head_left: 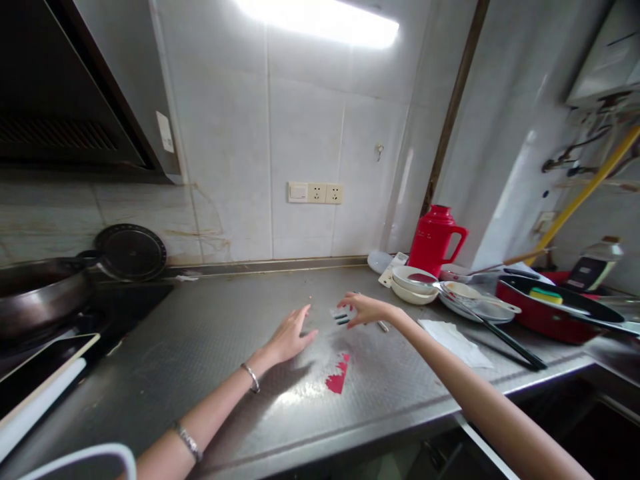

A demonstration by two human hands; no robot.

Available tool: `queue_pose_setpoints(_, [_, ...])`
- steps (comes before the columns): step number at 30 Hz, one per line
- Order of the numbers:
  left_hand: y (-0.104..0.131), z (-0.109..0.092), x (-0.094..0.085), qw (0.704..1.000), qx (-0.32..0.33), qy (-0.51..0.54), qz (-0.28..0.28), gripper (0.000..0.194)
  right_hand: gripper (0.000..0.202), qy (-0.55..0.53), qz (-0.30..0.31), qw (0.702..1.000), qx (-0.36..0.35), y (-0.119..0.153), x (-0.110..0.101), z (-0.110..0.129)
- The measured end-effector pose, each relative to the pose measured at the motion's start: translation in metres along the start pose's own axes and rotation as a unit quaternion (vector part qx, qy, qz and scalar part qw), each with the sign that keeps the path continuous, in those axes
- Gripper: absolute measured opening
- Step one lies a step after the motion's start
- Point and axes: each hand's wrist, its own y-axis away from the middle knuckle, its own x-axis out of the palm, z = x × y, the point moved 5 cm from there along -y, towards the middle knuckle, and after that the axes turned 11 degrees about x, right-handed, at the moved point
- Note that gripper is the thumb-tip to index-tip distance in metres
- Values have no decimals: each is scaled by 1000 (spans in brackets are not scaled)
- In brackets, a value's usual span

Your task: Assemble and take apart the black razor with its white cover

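My left hand (290,335) hovers over the steel counter (225,373) with its fingers stretched and the thumb apart, holding nothing. To its right, my right hand (369,310) is curved, its thumb and fingers spread. Between the hands, by the right fingertips, is a small clear piece with dark green marks (341,318); its kind and whether the fingers touch it cannot be made out. A short silvery stick (383,327) lies partly hidden by the right hand. Nearer to me, a jagged piece of red paper (338,378) lies on the counter.
Right: stacked bowls (415,293), a red thermos flask (435,240), a white napkin (455,341), a dark-handled utensil (515,347) and a red pan (540,317) with a sponge (546,295). Left: a pot (45,297) on the stove and a black round disc (131,252) against the wall.
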Motion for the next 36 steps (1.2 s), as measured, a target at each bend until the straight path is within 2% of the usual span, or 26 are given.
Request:
queue_pose_setpoints(4, [10,33,-11,998,-40,-21,-37,51,60,9,15,994,107,3,-24,-65])
queue_pose_setpoints(7, [18,58,-18,995,-71,-37,-66,50,62,6,31,983,179,9,-32,-109])
queue_pose_setpoints(10, [24,76,-23,991,-90,-48,-85,47,65,-18,65,965,253,16,-26,-144])
queue_pose_setpoints(13, [29,88,-27,989,-101,-57,-94,47,64,-64,84,950,293,18,-16,-165])
queue_pose_setpoints(18, [35,94,-31,988,-110,-69,-89,45,62,-93,68,943,312,14,-4,-181])
queue_pose_setpoints(25, [36,82,-36,989,-109,-73,-71,44,61,-115,80,944,300,6,11,-192])
queue_pose_setpoints(36, [37,86,-35,989,-111,-72,-69,44,66,-134,65,943,297,8,9,-190])
